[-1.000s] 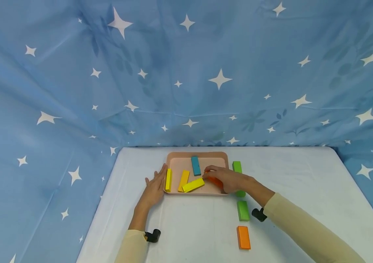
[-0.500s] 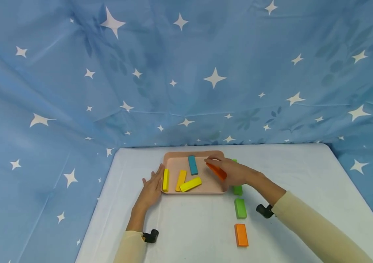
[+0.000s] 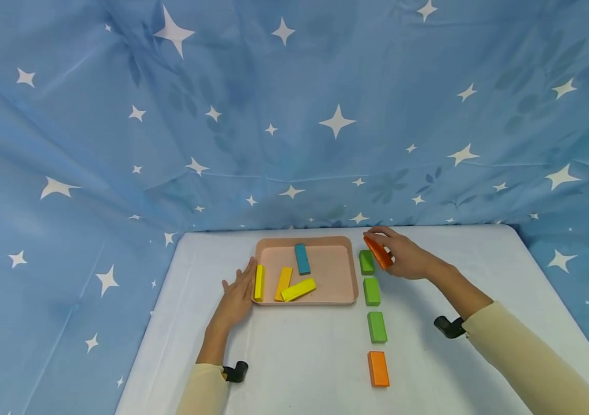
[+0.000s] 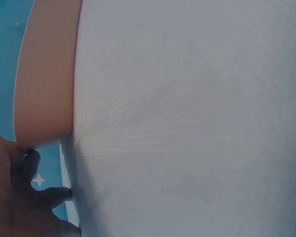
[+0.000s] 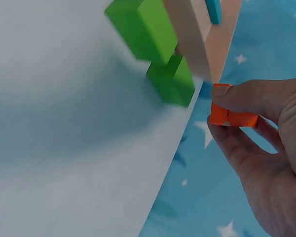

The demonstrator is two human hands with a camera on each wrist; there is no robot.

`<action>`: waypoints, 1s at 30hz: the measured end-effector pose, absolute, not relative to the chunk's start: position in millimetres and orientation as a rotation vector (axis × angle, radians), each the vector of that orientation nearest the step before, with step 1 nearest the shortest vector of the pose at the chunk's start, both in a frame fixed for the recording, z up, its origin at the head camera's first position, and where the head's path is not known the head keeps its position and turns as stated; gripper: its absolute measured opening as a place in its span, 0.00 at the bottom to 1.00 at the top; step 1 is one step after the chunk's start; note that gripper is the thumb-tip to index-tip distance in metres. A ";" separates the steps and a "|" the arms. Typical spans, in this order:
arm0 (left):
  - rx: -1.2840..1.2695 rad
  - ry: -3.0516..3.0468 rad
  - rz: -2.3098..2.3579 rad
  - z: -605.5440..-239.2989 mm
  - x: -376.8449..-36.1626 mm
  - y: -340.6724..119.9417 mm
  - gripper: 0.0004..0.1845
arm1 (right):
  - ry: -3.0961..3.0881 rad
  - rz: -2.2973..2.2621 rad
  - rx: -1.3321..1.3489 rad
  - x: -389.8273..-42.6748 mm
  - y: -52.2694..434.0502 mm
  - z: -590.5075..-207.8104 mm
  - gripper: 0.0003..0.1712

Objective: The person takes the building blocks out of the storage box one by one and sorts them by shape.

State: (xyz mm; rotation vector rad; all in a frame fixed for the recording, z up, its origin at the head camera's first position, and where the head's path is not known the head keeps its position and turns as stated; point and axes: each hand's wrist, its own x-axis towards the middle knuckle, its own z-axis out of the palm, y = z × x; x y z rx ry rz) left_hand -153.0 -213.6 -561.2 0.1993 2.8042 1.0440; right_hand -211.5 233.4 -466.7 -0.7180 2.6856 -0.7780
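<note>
My right hand [image 3: 400,253] pinches an orange block [image 3: 378,252] [image 5: 232,117] just right of the pink tray [image 3: 343,297], above the far green block [image 3: 366,261]. Two more green blocks [image 3: 372,291] [image 3: 376,327] and an orange block [image 3: 378,369] lie in a line toward me. My left hand [image 3: 234,297] rests flat on the table with straight fingers against the tray's left side [image 4: 44,74]. In the tray lie a teal block [image 3: 302,259], two yellow blocks [image 3: 259,282] [image 3: 298,290] and a yellow-orange block [image 3: 283,283].
The white table [image 3: 455,346] ends at a blue starred cloth [image 3: 294,115] that hangs behind and on both sides. The tray stands at the back middle of the table. Bare tabletop lies to the right and in front.
My right hand lifted the orange block out of the tray and carried it right, past the tray's edge to the far end of the block line. The left hand stayed put.
</note>
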 end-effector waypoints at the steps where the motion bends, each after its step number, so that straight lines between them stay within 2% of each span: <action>1: 0.200 2.805 1.042 -561.2 -153.0 -213.8 0.29 | 2.698 -0.771 -0.706 -211.7 237.9 -466.4 0.51; 7: 0.207 2.805 1.030 -559.7 -152.8 -213.9 0.29 | 2.763 -0.735 -0.642 -213.5 259.8 -469.7 0.50; 14: 0.180 2.800 1.020 -558.5 -152.3 -213.3 0.29 | 2.754 -0.705 -0.546 -218.2 271.0 -495.1 0.48; 30: 0.202 2.815 1.030 -560.3 -153.6 -213.8 0.29 | 2.757 -0.693 -0.440 -237.7 255.7 -530.8 0.50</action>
